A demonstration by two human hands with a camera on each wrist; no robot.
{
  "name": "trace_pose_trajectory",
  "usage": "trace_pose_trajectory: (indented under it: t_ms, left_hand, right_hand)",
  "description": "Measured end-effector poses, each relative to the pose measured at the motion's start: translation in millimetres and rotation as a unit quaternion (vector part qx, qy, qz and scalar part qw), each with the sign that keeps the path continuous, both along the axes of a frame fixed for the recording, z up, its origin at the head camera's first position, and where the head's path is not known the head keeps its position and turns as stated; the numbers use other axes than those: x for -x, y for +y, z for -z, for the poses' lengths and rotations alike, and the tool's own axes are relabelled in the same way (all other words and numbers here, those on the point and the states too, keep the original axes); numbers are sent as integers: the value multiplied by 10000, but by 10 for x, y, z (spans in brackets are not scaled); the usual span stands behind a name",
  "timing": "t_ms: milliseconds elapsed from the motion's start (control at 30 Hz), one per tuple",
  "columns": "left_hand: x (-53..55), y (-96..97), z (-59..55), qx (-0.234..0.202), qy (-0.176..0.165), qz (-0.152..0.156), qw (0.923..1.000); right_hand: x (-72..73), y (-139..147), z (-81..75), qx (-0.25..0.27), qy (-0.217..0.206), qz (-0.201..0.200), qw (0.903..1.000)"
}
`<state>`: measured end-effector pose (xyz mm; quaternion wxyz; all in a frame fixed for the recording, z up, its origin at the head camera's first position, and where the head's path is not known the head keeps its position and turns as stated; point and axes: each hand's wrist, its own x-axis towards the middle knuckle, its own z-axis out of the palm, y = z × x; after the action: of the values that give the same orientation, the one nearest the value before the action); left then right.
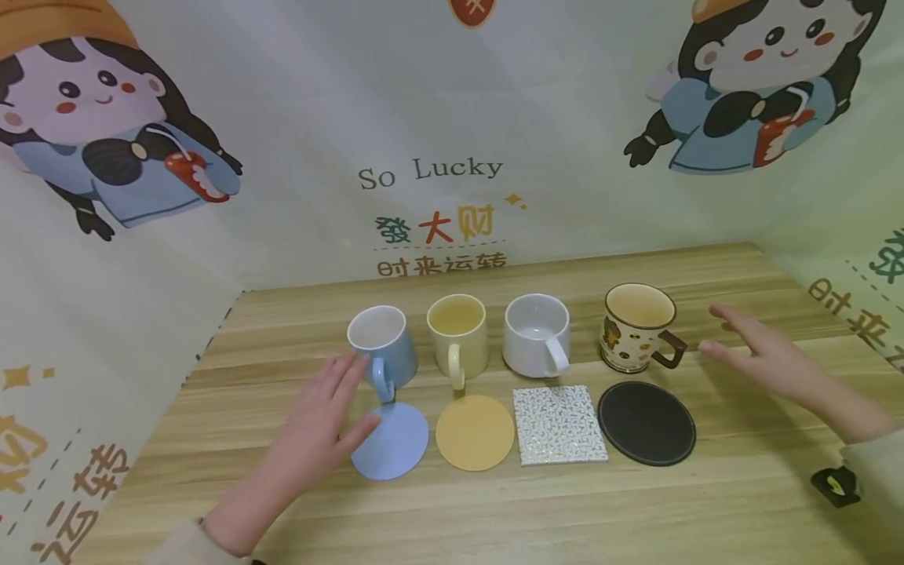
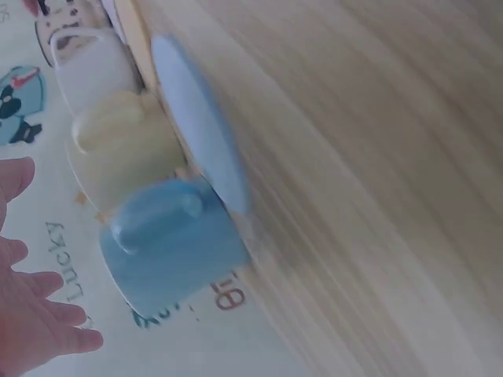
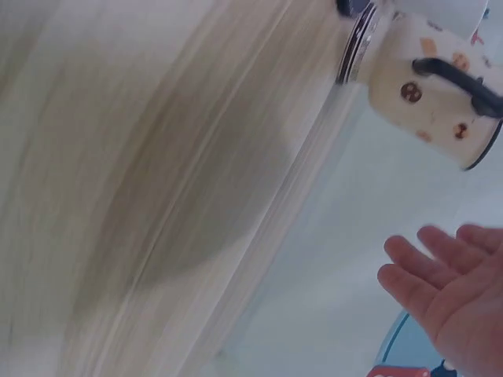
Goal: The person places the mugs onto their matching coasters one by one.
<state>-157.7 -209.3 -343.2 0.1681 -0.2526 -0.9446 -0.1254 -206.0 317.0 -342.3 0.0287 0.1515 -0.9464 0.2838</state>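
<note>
My left hand (image 1: 318,428), fingers extended, hovers by the blue mug (image 1: 387,345) and partly over the blue round coaster (image 1: 391,443); in the left wrist view a gap shows between the fingers and the blue mug (image 2: 177,251). To the right of my patterned mug (image 1: 634,326) with its brown handle, my right hand (image 1: 770,357) is held in the air, fingers loosely spread and holding nothing. A yellow mug (image 1: 457,333) and a white mug (image 1: 531,333) stand between those two. In the right wrist view the patterned mug (image 3: 432,94) is apart from the fingertips.
In front of the mugs lie a yellow round coaster (image 1: 475,433), a speckled square coaster (image 1: 559,425) and a black round coaster (image 1: 646,424). All sit on a wooden table (image 1: 508,518). A printed cloth (image 1: 304,157) with cartoon figures hangs behind and at the sides.
</note>
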Motion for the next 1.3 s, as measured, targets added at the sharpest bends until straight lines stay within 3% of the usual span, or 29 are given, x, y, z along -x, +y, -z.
trace_pose_trajectory:
  t_ms: [267, 400, 567, 867, 1133, 1300]
  left_hand:
    - [-8, 318, -48, -317, 256, 500, 9979]
    - [-13, 456, -80, -462, 284, 613, 9966]
    - [-22, 609, -109, -505, 258, 736, 9957]
    - [19, 867, -157, -338, 723, 1359, 9875]
    - [25, 1195, -189, -40, 310, 1619, 9863]
    - [41, 1400, -173, 157, 362, 1858, 9818]
  right_hand:
    - [-53, -89, 24, 620, 508, 85, 9967]
    - [-80, -138, 26, 985, 568, 214, 9933]
    - [-102, -188, 9, 1402, 284, 438, 9887]
    - [-81, -213, 40, 2303, -94, 508, 9717]
    - [-85, -229, 44, 2294, -208, 522, 9717]
    - [-77, -243, 45, 2176, -330, 513, 9741]
